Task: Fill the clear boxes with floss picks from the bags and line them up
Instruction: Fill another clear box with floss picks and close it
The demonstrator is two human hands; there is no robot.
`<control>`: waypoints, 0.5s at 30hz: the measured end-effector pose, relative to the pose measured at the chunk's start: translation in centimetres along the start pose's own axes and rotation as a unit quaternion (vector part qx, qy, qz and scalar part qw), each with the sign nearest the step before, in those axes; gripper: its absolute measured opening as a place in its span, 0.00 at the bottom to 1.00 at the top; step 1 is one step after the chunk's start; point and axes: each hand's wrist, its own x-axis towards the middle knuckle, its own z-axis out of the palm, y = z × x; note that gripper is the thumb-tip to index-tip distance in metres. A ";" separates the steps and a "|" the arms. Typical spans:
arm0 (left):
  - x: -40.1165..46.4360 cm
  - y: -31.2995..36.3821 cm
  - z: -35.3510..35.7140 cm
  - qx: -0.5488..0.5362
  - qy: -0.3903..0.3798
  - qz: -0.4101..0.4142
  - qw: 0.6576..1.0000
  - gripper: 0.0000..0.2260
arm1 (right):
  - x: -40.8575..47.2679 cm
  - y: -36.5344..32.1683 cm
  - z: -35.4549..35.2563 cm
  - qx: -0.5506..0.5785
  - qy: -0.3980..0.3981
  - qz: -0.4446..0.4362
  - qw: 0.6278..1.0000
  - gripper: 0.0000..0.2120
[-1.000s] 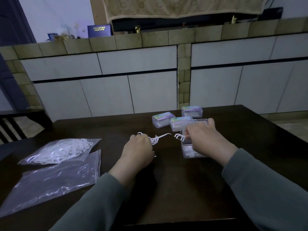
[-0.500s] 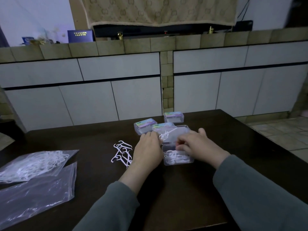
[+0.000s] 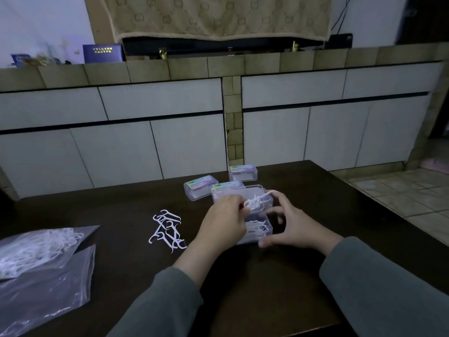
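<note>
The open clear box (image 3: pixel 258 228) sits mid-table, part-filled with white floss picks, its lid raised at the far side. A second ago the left hand (image 3: pixel 224 221) was left of the box; it now pinches a small bunch of picks (image 3: pixel 255 203) above it, so loading continues. The right hand (image 3: pixel 295 226), fingers relaxed and spread, steadies the box. Loose picks (image 3: pixel 167 228) lie left; two bags (image 3: pixel 36 251) far left.

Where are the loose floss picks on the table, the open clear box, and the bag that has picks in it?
loose floss picks (image 3: pixel 167 228), head view, middle of the pile
open clear box (image 3: pixel 263 233), head view, right front corner
bag (image 3: pixel 36 249), head view, its filled middle
</note>
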 end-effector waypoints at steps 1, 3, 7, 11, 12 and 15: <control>0.0 0.2 0.2 0.012 -0.004 -0.004 1.000 0.05 | 0.1 0.2 0.1 0.011 -0.003 -0.007 1.000 0.59; 0.1 0.3 0.5 0.031 -0.014 -0.013 0.999 0.07 | 0.1 0.4 0.1 0.021 0.002 -0.017 1.000 0.53; -0.1 0.2 0.6 0.053 -0.018 -0.024 0.998 0.08 | 0.3 0.3 0.3 0.017 0.021 -0.017 0.999 0.49; -0.6 -0.7 0.0 0.080 -0.002 -0.028 0.996 0.08 | 0.5 0.6 0.4 0.013 0.024 0.003 1.000 0.55; -0.6 -0.8 -0.2 0.097 0.007 -0.025 0.995 0.08 | 0.6 0.8 0.4 0.015 0.024 0.004 1.000 0.56; -0.5 -1.1 -0.8 0.140 0.033 -0.011 0.990 0.09 | 0.7 0.7 0.4 0.015 0.028 -0.001 0.999 0.52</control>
